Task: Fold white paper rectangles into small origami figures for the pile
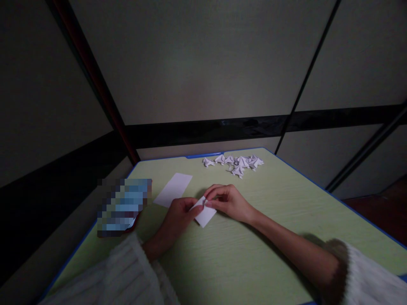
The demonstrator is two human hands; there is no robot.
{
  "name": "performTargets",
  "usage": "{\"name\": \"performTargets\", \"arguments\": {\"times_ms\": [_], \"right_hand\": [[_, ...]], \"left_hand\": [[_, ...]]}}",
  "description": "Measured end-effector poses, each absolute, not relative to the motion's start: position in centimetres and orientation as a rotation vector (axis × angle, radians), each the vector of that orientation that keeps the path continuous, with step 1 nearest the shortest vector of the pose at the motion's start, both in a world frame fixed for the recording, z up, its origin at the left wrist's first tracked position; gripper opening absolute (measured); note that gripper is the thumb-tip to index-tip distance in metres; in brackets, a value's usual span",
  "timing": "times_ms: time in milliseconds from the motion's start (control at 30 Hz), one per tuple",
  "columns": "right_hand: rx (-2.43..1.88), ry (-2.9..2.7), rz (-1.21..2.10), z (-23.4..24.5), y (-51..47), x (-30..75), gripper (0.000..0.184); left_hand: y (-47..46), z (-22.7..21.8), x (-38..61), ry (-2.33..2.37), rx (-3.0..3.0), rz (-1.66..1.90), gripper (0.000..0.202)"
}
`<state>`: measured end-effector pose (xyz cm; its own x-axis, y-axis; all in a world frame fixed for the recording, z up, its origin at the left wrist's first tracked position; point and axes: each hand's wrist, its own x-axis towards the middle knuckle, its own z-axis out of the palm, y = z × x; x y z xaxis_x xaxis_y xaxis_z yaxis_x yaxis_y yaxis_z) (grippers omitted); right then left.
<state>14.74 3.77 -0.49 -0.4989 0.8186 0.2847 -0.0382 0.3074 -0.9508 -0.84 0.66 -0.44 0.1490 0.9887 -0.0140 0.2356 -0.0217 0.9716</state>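
A small white paper piece [205,215] lies on the light green table [286,212], partly folded. My left hand [179,216] pinches its left edge with fingers closed. My right hand [227,201] pinches its top corner, fingers pressed together on the fold. Both hands meet over the paper near the table's middle. A flat white rectangular sheet [173,189] lies just left of and behind my hands.
Several folded white paper figures [237,163] sit in a heap at the table's far edge. A blurred-out object [124,206] with a red rim rests at the left edge. The table has a blue rim; dark walls and rails surround it.
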Motion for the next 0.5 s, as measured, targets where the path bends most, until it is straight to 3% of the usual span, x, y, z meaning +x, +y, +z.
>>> {"name": "performTargets", "arguments": {"times_ms": [167,300,500], "right_hand": [[-0.859,-1.638,1.375,-0.11,3.68,14.76,0.013],[-0.678,-1.662,1.406,-0.02,3.70,15.10,0.002],[-0.502,-1.674,1.509,-0.02,3.89,15.43,0.013]], "left_hand": [[0.46,-0.34,-0.72,1.211,1.360,0.963,0.011],[0.50,-0.56,-0.73,1.161,1.183,0.998,0.011],[0.61,-0.50,-0.54,1.121,0.935,1.145,0.015]]}}
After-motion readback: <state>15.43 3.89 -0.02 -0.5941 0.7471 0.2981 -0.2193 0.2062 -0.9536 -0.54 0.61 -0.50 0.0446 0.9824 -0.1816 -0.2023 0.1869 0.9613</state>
